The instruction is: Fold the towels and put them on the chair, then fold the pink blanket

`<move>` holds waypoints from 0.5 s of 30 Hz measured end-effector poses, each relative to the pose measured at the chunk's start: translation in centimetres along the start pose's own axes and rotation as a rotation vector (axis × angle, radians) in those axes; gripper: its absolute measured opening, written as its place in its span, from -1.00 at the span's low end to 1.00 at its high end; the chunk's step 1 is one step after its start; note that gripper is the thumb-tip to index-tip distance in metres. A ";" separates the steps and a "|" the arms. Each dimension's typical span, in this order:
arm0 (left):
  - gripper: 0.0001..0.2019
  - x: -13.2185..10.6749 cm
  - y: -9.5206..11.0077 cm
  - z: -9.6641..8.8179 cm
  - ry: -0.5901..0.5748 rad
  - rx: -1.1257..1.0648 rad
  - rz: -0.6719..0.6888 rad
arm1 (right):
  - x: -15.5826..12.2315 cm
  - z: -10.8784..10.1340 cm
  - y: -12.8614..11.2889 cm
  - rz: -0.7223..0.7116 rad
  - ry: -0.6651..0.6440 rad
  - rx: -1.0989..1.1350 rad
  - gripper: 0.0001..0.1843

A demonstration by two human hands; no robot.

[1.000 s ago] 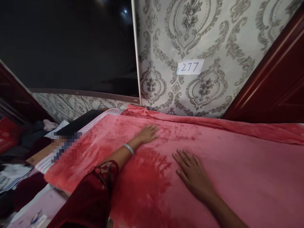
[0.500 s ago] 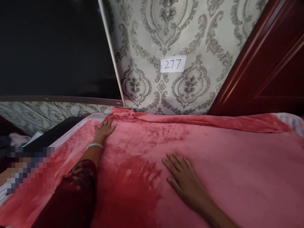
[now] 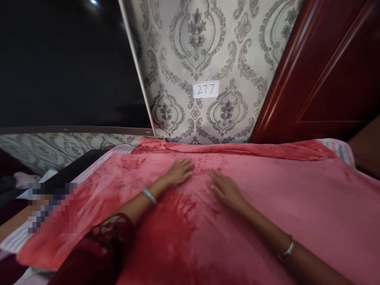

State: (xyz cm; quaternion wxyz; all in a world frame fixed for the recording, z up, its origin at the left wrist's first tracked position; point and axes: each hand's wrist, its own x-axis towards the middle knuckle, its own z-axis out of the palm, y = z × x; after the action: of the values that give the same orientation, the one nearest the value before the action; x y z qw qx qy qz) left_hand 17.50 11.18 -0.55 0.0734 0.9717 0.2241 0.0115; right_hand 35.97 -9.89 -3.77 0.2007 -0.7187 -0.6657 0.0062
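A pink and red plush blanket (image 3: 282, 190) lies spread out before me, with a striped edging along its left side and at the far right corner. Its far edge is folded into a long roll (image 3: 237, 148). My left hand (image 3: 179, 173) rests flat on the blanket near the middle, fingers stretched out, a silver bangle on the wrist. Just to its right, my right hand (image 3: 227, 189) lies palm down on the pink part, slightly blurred, its fingers extended. Neither hand grips the cloth.
Patterned wallpaper (image 3: 197, 47) with a paper label (image 3: 206, 89) reading 277 stands behind the blanket. A large black screen (image 3: 65, 67) is at left, a dark red wooden panel (image 3: 323, 79) at right. A black surface (image 3: 77, 166) lies beyond the left edge.
My left hand has moved right from the far left corner to the middle of the blanket. My right hand has shifted farther forward. The view has turned slightly right.
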 end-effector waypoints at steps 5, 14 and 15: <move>-0.30 2.7 5.3 3.3 0.006 -0.054 0.186 | 3.2 0.5 5.0 0.202 -0.014 -0.259 -0.39; -0.39 -7.8 -12.4 -0.2 0.026 0.046 -0.427 | 2.5 4.5 9.0 0.171 0.005 -0.297 -0.24; -0.39 -9.5 -14.8 -1.0 0.028 0.055 -0.496 | 2.5 4.6 9.2 0.170 0.013 -0.292 -0.23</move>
State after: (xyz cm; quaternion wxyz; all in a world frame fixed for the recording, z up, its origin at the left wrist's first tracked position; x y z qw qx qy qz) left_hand 2.49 20.28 -1.62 0.0446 0.8883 0.4571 0.0006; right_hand 43.79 -6.53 -10.10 0.0971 -0.7940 -0.5949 -0.0784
